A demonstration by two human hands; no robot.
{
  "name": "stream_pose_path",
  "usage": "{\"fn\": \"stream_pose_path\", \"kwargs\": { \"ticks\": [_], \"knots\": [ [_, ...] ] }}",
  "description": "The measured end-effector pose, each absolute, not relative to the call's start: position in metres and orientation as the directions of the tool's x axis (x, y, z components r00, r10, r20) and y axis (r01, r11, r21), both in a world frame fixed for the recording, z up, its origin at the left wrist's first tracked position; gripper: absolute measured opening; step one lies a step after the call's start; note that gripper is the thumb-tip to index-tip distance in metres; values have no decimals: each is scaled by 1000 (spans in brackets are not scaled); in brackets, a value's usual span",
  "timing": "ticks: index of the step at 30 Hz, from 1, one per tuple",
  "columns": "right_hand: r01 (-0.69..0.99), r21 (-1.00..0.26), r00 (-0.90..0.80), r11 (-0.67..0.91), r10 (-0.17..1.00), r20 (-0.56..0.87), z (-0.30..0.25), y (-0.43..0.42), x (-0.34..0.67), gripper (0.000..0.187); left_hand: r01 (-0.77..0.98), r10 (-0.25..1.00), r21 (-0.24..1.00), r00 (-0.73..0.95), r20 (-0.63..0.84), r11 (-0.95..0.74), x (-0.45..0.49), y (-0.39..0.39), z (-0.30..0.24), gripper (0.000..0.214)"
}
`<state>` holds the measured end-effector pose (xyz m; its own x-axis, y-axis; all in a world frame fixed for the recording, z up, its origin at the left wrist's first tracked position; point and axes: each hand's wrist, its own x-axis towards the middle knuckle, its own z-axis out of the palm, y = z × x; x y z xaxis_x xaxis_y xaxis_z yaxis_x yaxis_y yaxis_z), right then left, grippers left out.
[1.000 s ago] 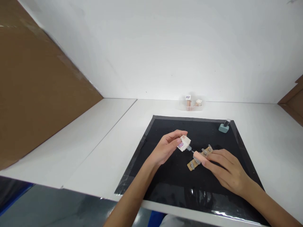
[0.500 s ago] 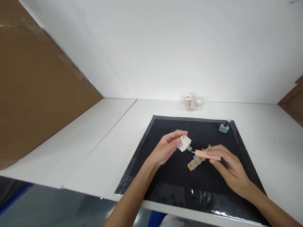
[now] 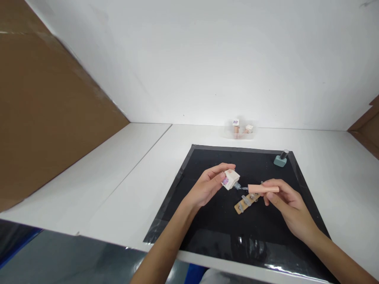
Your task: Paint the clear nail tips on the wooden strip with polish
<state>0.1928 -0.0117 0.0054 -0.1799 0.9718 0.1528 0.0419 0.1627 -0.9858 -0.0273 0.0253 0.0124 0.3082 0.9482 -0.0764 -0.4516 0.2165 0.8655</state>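
My left hand (image 3: 209, 184) is closed on a small white nail polish bottle (image 3: 230, 179), tipped with its neck toward the right. My right hand (image 3: 284, 203) pinches a peach-coloured brush cap (image 3: 263, 189), held level, its thin brush tip just at the bottle's neck. Below the cap, a tan strip with several false nails (image 3: 245, 202) lies on the black mat (image 3: 204, 221).
A teal nail polish bottle with a dark cap (image 3: 280, 158) stands at the mat's far right corner. A clear tray (image 3: 240, 134) with small bottles sits at the back by the white wall. Brown cardboard panels (image 3: 38, 110) flank the white table (image 3: 118, 181).
My right hand has lifted the peach cap off the strip and turned it level, pulling it slightly right and up. The left hand and bottle have barely moved.
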Motion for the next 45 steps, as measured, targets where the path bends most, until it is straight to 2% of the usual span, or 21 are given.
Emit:
{"fn": "stream_pose_path", "kwargs": {
  "ticks": [9, 15, 20, 26, 37, 40, 45],
  "knots": [
    [-102, -992, -146, 78, 985, 92, 10, -8, 193, 17, -503, 963, 837, 250, -97, 215, -32, 25, 13, 34],
    [-31, -990, -99, 139, 985, 141, 14, -8, 194, 19, -509, 969, 836, 223, -103, 206, -36, 29, 11, 34],
    [118, -944, -141, 307, 946, 290, 20, -10, 191, 12, -495, 967, 843, 234, -106, 212, -35, 28, 12, 34],
    [253, -759, -225, 600, 800, 557, 21, -10, 191, 17, -501, 959, 834, 262, -108, 231, -31, 28, 14, 34],
    [327, -508, -393, 797, 604, 694, 24, -11, 191, 33, -482, 943, 832, 306, -134, 275, -29, 27, 13, 34],
    [323, -526, -396, 787, 617, 680, 23, -11, 190, 31, -475, 943, 839, 309, -126, 267, -29, 27, 13, 33],
    [309, -715, -343, 627, 775, 531, 22, -12, 191, 22, -466, 942, 845, 314, -117, 260, -31, 27, 13, 33]
  ]
}}
